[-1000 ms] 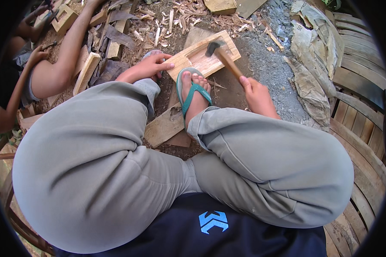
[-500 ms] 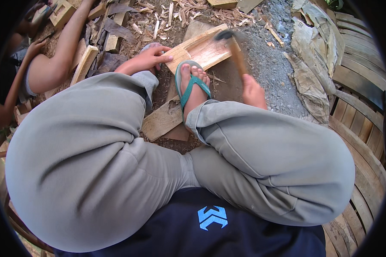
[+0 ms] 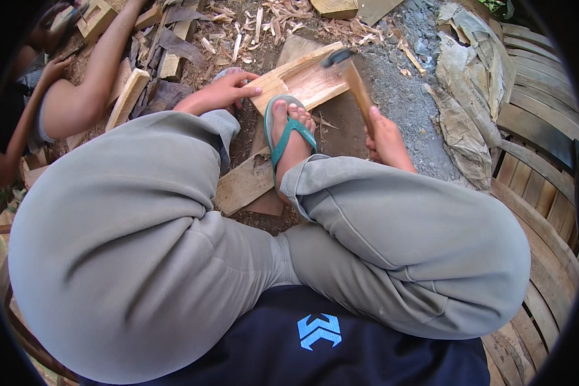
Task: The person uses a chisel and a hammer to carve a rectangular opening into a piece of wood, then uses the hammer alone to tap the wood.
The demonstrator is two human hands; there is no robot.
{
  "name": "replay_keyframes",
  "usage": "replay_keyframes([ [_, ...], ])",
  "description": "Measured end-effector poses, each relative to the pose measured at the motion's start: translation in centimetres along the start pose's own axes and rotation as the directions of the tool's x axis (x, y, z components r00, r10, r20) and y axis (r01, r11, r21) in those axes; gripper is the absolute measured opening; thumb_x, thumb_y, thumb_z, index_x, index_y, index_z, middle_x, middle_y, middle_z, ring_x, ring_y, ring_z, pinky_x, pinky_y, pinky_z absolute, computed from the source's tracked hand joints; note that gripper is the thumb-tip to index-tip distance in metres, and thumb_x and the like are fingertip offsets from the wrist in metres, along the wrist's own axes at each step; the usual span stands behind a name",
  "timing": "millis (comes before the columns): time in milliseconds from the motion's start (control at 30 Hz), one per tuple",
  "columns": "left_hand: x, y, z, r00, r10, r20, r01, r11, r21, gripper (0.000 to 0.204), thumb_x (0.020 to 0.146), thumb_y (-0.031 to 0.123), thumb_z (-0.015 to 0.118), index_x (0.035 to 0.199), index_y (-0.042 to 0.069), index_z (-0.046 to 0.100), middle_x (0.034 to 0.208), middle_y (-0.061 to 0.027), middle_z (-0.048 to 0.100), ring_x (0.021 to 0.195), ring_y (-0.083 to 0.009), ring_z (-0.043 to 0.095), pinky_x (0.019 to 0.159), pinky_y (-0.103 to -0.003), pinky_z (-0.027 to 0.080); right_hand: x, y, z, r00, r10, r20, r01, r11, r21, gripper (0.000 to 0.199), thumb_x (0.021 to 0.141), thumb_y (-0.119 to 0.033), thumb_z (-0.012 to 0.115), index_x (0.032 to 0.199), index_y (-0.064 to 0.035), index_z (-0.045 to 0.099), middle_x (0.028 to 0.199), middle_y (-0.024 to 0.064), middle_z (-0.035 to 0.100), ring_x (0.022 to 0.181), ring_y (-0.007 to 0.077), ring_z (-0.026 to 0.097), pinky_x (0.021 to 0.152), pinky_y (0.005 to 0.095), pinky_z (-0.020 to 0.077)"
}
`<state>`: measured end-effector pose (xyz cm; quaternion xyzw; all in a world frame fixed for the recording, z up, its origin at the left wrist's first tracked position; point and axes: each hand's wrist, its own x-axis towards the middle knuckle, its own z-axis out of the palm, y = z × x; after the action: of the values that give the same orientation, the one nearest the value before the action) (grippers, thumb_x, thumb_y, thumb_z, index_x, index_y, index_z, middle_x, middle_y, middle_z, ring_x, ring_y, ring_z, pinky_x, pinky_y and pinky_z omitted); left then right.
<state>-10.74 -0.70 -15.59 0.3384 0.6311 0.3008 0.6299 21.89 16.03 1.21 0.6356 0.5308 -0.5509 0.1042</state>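
Note:
A pale wooden block [image 3: 311, 103] with a long hollow cut into its top lies tilted on a board beyond my feet. My left hand [image 3: 228, 91] grips its left end, thumb on the upper face. My right foot in a green flip-flop [image 3: 289, 143] presses against the block's near edge. Closed round a wooden handle, my right hand [image 3: 388, 140] holds a hand adze [image 3: 359, 87]. The adze's dark metal head is over the right end of the hollow; whether it touches the wood I cannot tell.
Wood chips [image 3: 251, 35] litter the ground beyond the block. Another person's leg [image 3: 87, 90] is at the upper left, near wood offcuts [image 3: 127, 98]. A crumpled paper sack [image 3: 466, 83] lies at right beside a slatted wooden structure [image 3: 540, 122]. A loose plank [image 3: 244, 185] sits under my foot.
My right hand has moved slightly right and nearer to me, and the adze handle is now less blurred. The block has shifted only a little; my left hand stays on it.

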Motion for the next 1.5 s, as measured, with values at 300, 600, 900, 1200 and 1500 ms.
replay_keyframes([
  [300, -0.5, 1.1, -0.4, 0.999, -0.023, 0.028, 0.023, 1.000, -0.006, 0.073, 0.092, 0.051, 0.071, 0.147, 0.008, 0.050, 0.105, -0.0099, 0.060, 0.077, -0.0152, 0.063, 0.058, -0.029, 0.051, 0.6, -1.5, 0.0, 0.956, -0.293, 0.000, 0.239, 0.780, -0.578, 0.057, 0.109, -0.047, 0.037, 0.090, 0.0021, 0.061, 0.080, 0.0233, 0.062, 0.081, 0.0398, 0.064, 0.075, 0.0465, 0.0490],
  [600, -0.4, 0.8, -0.1, 1.000, -0.009, 0.005, 0.009, 1.000, 0.012, 0.069, 0.093, 0.050, 0.070, 0.146, 0.009, 0.052, 0.105, -0.0099, 0.062, 0.074, -0.0146, 0.062, 0.056, -0.029, 0.051, 0.0, -1.4, 0.7, 0.950, -0.311, -0.042, 0.215, 0.742, -0.634, 0.055, 0.108, -0.048, 0.040, 0.100, 0.0003, 0.063, 0.088, 0.0304, 0.066, 0.091, 0.0497, 0.064, 0.078, 0.0519, 0.0472],
  [900, -0.3, 0.3, 0.0, 1.000, -0.002, 0.000, 0.002, 1.000, 0.025, 0.067, 0.092, 0.048, 0.072, 0.143, 0.008, 0.054, 0.102, -0.0088, 0.063, 0.070, -0.0150, 0.063, 0.056, -0.029, 0.051, -0.2, -1.0, 1.3, 0.935, -0.354, -0.016, 0.211, 0.592, -0.778, 0.050, 0.107, -0.051, 0.039, 0.104, -0.0062, 0.062, 0.087, 0.0292, 0.069, 0.087, 0.0532, 0.065, 0.076, 0.0630, 0.0511],
  [1200, -1.1, 1.0, -0.2, 0.999, -0.046, -0.020, 0.045, 0.998, -0.047, 0.068, 0.090, 0.043, 0.077, 0.143, 0.009, 0.052, 0.106, -0.0094, 0.059, 0.076, -0.0159, 0.063, 0.057, -0.031, 0.052, -0.7, -0.7, 1.6, 0.876, -0.472, -0.102, 0.239, 0.608, -0.757, 0.040, 0.106, -0.046, 0.046, 0.104, -0.0088, 0.060, 0.076, 0.0302, 0.065, 0.080, 0.0520, 0.065, 0.065, 0.0625, 0.0466],
  [1500, -0.9, 0.8, -0.4, 1.000, 0.011, -0.007, -0.011, 0.999, -0.035, 0.059, 0.094, 0.038, 0.074, 0.141, 0.007, 0.054, 0.109, -0.0099, 0.057, 0.080, -0.0163, 0.062, 0.058, -0.029, 0.052, -1.1, -0.5, 1.4, 0.896, -0.440, -0.058, 0.207, 0.530, -0.823, 0.039, 0.106, -0.048, 0.046, 0.104, -0.0094, 0.054, 0.080, 0.0281, 0.069, 0.080, 0.0488, 0.068, 0.066, 0.0610, 0.0534],
])
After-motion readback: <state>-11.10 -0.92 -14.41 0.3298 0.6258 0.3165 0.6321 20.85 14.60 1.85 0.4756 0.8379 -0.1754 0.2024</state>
